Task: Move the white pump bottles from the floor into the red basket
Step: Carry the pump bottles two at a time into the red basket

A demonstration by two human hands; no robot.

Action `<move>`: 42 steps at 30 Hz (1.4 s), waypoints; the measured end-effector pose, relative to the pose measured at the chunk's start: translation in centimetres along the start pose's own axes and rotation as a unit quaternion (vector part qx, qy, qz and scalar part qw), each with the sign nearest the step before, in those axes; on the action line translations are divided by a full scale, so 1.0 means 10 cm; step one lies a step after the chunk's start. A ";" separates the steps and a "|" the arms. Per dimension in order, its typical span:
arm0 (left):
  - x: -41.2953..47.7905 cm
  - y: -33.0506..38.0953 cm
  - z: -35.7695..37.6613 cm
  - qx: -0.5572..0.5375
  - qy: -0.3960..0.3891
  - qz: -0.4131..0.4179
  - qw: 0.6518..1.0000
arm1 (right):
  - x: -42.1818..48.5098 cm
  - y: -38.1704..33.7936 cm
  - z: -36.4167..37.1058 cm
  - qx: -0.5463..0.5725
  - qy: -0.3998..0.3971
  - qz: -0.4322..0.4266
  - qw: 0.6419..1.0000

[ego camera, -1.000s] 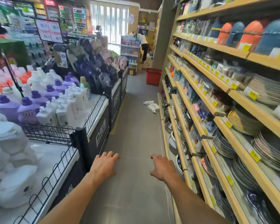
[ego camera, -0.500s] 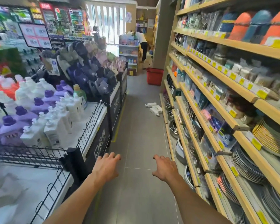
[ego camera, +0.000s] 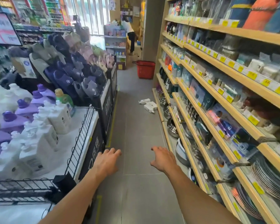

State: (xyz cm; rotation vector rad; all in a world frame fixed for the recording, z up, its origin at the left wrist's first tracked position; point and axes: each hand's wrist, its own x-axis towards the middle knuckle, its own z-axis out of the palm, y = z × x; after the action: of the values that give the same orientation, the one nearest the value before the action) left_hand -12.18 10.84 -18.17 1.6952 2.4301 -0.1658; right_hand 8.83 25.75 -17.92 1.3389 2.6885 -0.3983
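Aisle, both arms out front. Left hand (ego camera: 107,160) and right hand (ego camera: 162,159) palms down, fingers loosely spread, holding nothing.

White pump bottles (ego camera: 148,105): lying on their sides on the floor (ego camera: 132,130), well ahead of both hands and a little to the right of the right hand, close against the foot of the shelving (ego camera: 199,101). At least two, touching; exact count unclear.

Handling, by judgement: rigid plastic, smooth sides, likely some heft if full. Best grasped around the body; the pump neck looks the weak point.

Red basket (ego camera: 145,69): on the floor further ahead, beyond the bottles. Contents cannot be seen from here.
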 end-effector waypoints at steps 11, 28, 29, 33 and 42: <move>1.07 -0.60 -0.34 0.006 0.017 0.031 0.999 | 1.02 -0.27 -0.33 -0.030 -0.001 0.027 0.999; 3.30 -0.99 -0.85 0.027 -0.011 0.007 1.000 | 3.37 -0.01 -0.78 -0.014 -0.006 0.010 1.000; 3.43 -1.01 -0.89 0.026 -0.010 0.005 1.000 | 3.51 0.03 -0.83 -0.016 -0.006 0.010 1.000; 3.95 -1.06 -1.04 0.035 -0.008 0.003 0.999 | 4.01 0.15 -0.96 -0.015 -0.007 0.011 1.000; 5.06 -1.24 -1.24 0.048 -0.015 0.019 0.999 | 5.04 0.25 -1.19 -0.012 -0.012 0.014 1.000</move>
State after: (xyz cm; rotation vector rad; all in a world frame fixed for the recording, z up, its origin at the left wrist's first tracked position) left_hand -41.87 55.38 -16.53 1.7634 2.4018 -0.3045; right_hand -19.45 69.16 -17.78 1.3554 2.6436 -0.3759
